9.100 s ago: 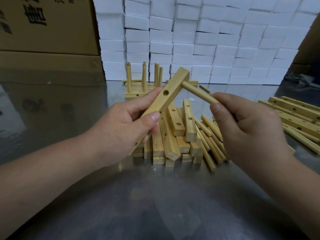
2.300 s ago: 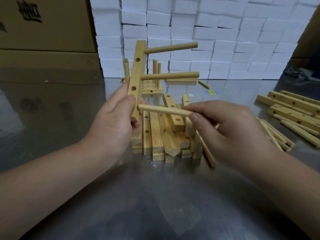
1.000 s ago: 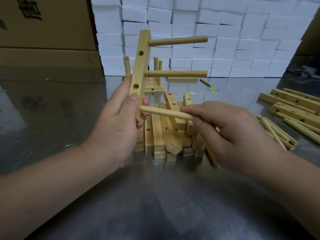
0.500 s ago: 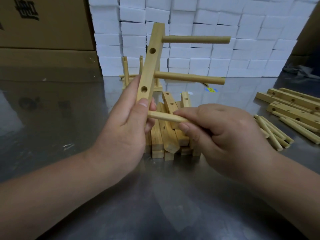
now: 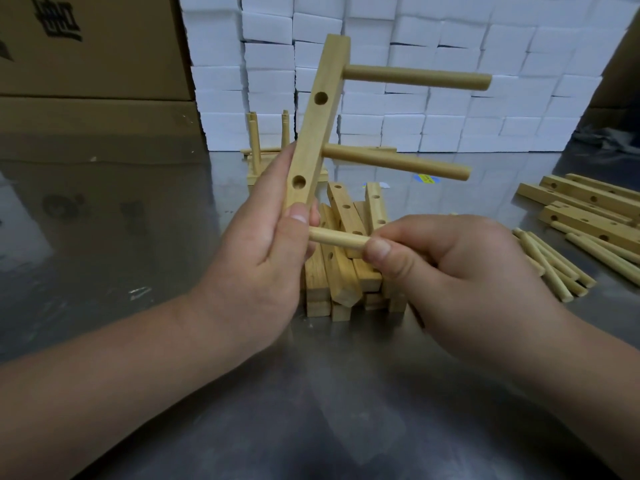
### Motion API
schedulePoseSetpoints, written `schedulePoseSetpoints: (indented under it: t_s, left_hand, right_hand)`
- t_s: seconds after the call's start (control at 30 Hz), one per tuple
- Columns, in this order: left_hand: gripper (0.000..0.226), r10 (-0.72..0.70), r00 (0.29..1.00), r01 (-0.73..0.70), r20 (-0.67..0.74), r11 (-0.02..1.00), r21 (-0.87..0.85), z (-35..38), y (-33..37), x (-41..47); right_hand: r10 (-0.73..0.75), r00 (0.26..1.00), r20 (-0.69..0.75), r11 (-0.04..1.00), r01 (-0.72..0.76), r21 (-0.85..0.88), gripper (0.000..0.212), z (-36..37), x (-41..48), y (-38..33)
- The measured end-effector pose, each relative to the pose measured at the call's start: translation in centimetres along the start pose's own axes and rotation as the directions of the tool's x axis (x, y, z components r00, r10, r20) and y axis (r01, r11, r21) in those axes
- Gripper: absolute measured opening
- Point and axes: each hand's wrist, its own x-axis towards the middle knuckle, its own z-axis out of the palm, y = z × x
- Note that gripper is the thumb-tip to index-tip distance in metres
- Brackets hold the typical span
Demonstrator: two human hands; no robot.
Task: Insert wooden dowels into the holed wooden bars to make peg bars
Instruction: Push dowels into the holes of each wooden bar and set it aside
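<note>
Our left hand (image 5: 263, 268) wraps the lower end of the bar (image 5: 317, 123), held near upright over the worktop (image 5: 311, 410); 2 dowels (image 5: 415, 77) seated, pointing right. Right hand (image 5: 460, 271) pinches a 3rd dowel (image 5: 337, 239), tip at the bar's bottom behind our thumb, so we can't see the hole. Risks: tip enters skewed & jams, or a hard push w/ loose grip twists the bar.

Reaches in over the near edge of the tabletop with both bare forearms. Grips the lower end of a bar (image 5: 317, 126) in the left hand (image 5: 263, 251), thumb pressed on its face. Pinches a dowel (image 5: 337, 239) between thumb and curled fingers of the right hand (image 5: 460, 271), close beside the left.
</note>
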Motion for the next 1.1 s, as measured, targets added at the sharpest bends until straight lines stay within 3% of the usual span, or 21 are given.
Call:
schedulePoseSetpoints:
  t_s: [0.1,0.17,0.3,0.33,0.4,0.47,0.57,0.6,0.67,0.73,0.77,0.83,0.87,0.93,1.0,1.1]
  left_hand:
    - [0.045,-0.056,0.996,0.057,-0.066,0.998,0.013,0.1,0.0,0.4]
    - [0.037,-0.113,0.983,0.114,-0.147,0.994,-0.002,0.2,0.0,0.6]
    - [0.03,-0.31,0.899,0.286,-0.309,0.95,-0.123,-0.3,-0.1,1.8]
    - [0.03,-0.366,0.88,0.317,-0.303,0.927,-0.2,-0.8,-0.1,2.2]
    - [0.026,-0.488,0.847,0.378,-0.21,0.832,-0.406,-2.1,0.1,3.0]
    - [0.026,-0.598,0.8,0.474,-0.048,0.679,-0.56,-3.3,0.1,3.6]
    - [0.04,-0.668,0.707,0.646,0.234,0.473,-0.599,-4.4,0.2,3.8]
    - [0.045,-0.66,0.68,0.699,0.321,0.45,-0.556,-4.6,0.3,3.7]
    - [0.046,-0.622,0.627,0.777,0.469,0.45,-0.441,-4.7,0.4,3.6]
    - [0.045,-0.576,0.577,0.816,0.579,0.445,-0.369,-4.7,0.4,3.5]
    - [0.043,-0.545,0.558,0.825,0.626,0.442,-0.352,-4.8,0.5,3.5]
    - [0.035,-0.486,0.529,0.838,0.695,0.427,-0.339,-5.0,0.6,3.4]
    - [0.033,-0.481,0.526,0.84,0.702,0.424,-0.339,-5.1,0.6,3.4]
    - [0.042,-0.554,0.56,0.823,0.616,0.457,-0.338,-4.9,0.5,3.5]
    - [0.057,-0.626,0.668,0.743,0.402,0.591,-0.315,-4.6,0.1,3.6]
    - [0.059,-0.575,0.808,0.586,0.127,0.761,-0.278,-4.3,-0.4,3.9]
  right_hand:
    - [0.005,1.0,-0.025,1.0,-0.005,0.012,0.033,0.2,0.1,-0.1]
    - [-0.019,0.999,-0.044,1.0,0.02,0.021,0.027,0.2,0.3,-0.3]
    - [-0.037,0.998,-0.051,0.999,0.038,0.022,0.047,0.0,0.0,-0.1]
    - [-0.056,0.995,-0.084,0.998,0.059,0.03,0.043,-0.2,-0.1,-0.1]
    - [-0.09,0.982,-0.167,0.995,0.095,0.025,0.022,-0.5,-0.1,0.0]
    - [-0.051,0.968,-0.247,0.998,0.056,0.012,0.016,-0.8,0.4,0.5]
    - [0.089,0.941,-0.326,0.993,-0.059,0.1,0.006,-1.4,1.2,1.7]
    - [0.133,0.935,-0.33,0.985,-0.089,0.145,0.011,-1.7,1.4,2.1]
    - [0.201,0.941,-0.274,0.967,-0.145,0.212,0.044,-2.3,1.8,2.5]
    - [0.223,0.96,-0.168,0.966,-0.194,0.172,0.073,-2.6,1.9,2.6]
    - [0.213,0.971,-0.107,0.97,-0.198,0.139,0.072,-2.5,1.9,2.5]
    - [0.157,0.987,-0.036,0.98,-0.151,0.128,0.036,-2.4,1.8,2.1]
    - [0.139,0.99,-0.029,0.981,-0.133,0.141,0.021,-2.3,1.8,2.0]
    - [0.128,0.991,-0.036,0.976,-0.12,0.18,0.014,-2.3,1.8,1.9]
    - [0.147,0.986,-0.073,0.969,-0.128,0.212,0.018,-2.4,1.8,2.0]
    - [0.19,0.97,-0.152,0.965,-0.157,0.209,0.013,-2.5,1.9,2.5]
